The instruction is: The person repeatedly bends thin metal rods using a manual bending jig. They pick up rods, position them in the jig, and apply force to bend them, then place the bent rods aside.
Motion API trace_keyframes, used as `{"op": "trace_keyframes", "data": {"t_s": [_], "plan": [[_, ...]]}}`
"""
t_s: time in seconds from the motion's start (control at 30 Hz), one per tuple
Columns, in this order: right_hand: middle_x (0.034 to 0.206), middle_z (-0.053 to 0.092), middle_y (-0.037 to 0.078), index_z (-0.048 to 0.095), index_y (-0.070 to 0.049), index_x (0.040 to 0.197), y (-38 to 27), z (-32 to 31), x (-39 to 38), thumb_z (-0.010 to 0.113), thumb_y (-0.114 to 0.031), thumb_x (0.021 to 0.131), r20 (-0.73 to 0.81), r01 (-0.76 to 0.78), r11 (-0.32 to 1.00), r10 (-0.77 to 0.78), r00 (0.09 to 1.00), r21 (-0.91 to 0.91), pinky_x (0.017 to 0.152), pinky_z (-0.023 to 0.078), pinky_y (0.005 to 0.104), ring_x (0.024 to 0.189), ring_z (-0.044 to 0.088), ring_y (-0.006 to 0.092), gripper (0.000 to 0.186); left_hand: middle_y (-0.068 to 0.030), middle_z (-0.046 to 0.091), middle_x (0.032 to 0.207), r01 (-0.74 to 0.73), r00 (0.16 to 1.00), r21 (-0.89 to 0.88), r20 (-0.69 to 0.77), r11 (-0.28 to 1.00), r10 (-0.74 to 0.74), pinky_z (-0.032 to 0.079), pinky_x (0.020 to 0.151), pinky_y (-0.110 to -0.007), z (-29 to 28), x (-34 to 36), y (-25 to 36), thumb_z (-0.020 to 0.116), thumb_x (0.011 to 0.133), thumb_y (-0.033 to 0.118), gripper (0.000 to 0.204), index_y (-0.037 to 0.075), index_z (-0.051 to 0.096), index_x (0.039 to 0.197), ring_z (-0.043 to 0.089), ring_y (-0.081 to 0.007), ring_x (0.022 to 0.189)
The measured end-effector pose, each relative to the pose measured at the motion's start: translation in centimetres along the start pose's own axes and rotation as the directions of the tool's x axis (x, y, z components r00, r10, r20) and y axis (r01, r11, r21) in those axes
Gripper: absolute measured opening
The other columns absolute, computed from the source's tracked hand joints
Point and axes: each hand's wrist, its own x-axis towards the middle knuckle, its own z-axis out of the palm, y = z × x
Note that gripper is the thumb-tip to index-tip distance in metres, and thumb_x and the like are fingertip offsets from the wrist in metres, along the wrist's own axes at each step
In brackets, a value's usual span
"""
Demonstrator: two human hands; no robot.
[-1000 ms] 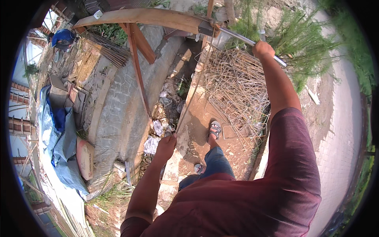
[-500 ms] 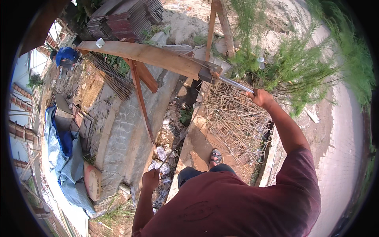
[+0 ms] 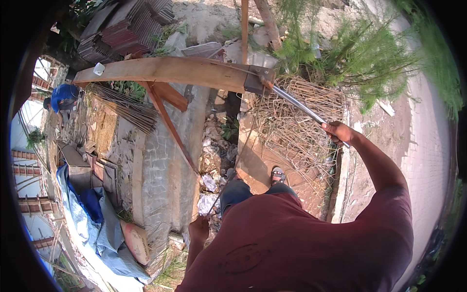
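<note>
Head cam: R hand (image 3: 337,133) wrapped rd shiny silver pipe (image 3: 301,105), L hand (image 3: 198,228) fisted on thin rod (image 3: 249,134).

A wide fisheye looks down from the wearer's head, maroon shirt (image 3: 301,238) near, metal bar (image 3: 304,107) farther off.

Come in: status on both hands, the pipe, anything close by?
Right hand closed around metal pipe; left hand gripping thin rod. Pipe's far end at dark block on wooden beam. Bent-rod pile below pipe.
</note>
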Motion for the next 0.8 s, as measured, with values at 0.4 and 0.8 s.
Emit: {"op": "trace_keyframes", "data": {"t_s": [0.4, 0.8], "plan": [[0.051, 0.042, -0.001, 0.047, -0.007, 0.068, -1.4, 9.8, -2.7, 0.053, -0.062, 0.085, -0.171, -0.127, 0.978, 0.155, 0.973, 0.164, 0.038, 0.033, 0.0248, 0.04, 0.038, 0.0091, 0.057, -0.0082, 0.055, 0.059, 0.2, 0.954, -0.347, 0.283, 0.916, -0.101, 0.042, 0.058, -0.032, -3.0, 8.5, -1.0, 0.053, 0.092, 0.027, 0.027, 0.002, 0.061, 0.084, 0.051, -0.0143, 0.058], [0.059, 0.052, 0.006, 0.057, -0.003, 0.072, 4.7, 7.4, 2.7, 0.071, -0.027, 0.08, -0.52, 0.485, 0.811, -0.583, 0.624, -0.327, 0.054, 0.041, 0.0327, 0.056, 0.048, 0.0161, 0.029, -0.0164, 0.059, 0.065, -0.186, 0.934, -0.089, -0.327, 0.979, 0.147, 0.045, 0.057, -0.039, -2.9, 10.9, 14.9, 0.059, 0.086, 0.024, 0.023, 0.002, 0.061, 0.079, 0.059, -0.0292, 0.06]]}}
